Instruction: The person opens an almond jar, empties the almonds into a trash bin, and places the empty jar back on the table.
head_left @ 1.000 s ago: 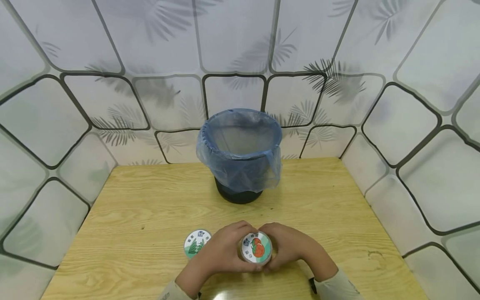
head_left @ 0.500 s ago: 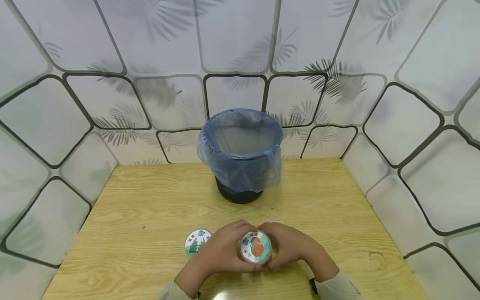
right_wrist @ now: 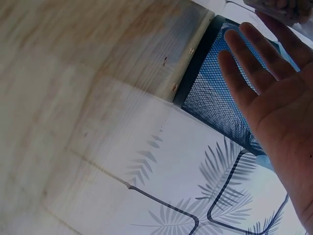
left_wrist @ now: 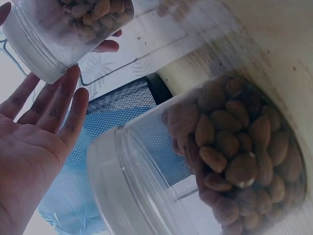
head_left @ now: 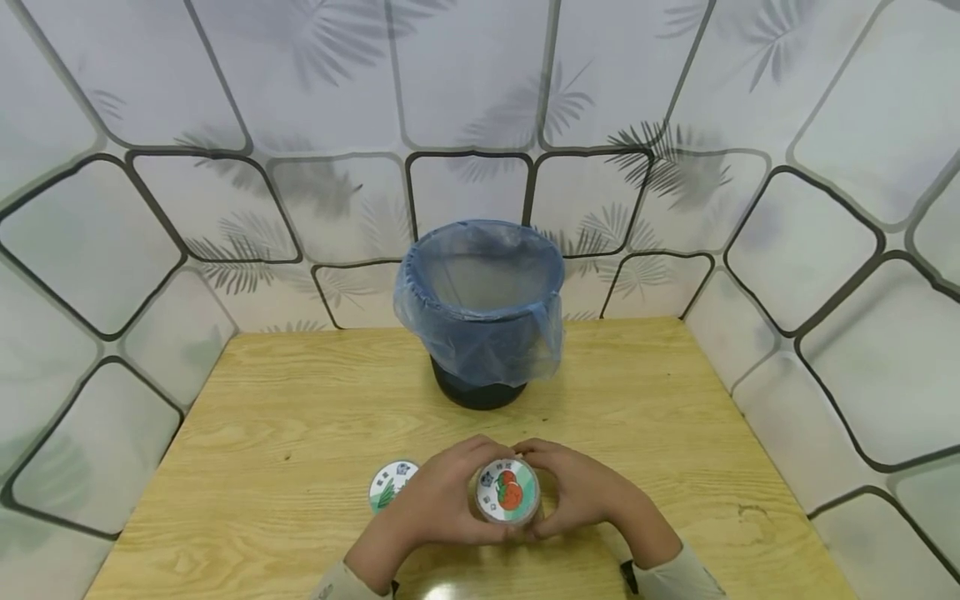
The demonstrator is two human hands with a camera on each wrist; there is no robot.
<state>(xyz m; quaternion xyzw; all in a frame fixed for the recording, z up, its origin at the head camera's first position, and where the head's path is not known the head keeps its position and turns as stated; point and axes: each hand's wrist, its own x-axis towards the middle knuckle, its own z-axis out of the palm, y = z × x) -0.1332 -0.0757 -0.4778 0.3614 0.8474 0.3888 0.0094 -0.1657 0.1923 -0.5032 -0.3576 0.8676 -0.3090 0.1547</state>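
Observation:
A clear plastic jar with a round lid, printed with red-orange fruit, stands between both hands near the table's front. My left hand grips its left side, thumb in front and fingers behind. From the right, my right hand holds it with curled fingers and thumb. Brown almonds fill part of this held jar in the left wrist view. A second almond jar looms close there; its lid with green leaves shows left of my left hand, partly covered by it. Only a corner of the held jar enters the right wrist view.
Behind the hands stands a dark mesh waste bin lined with a blue plastic bag. The wooden table is enclosed at the back and both sides by patterned panels.
Both hands and the held jar have shifted very slightly to the left. The leaf-printed jar is a little more covered by the left hand. The bin has not moved.

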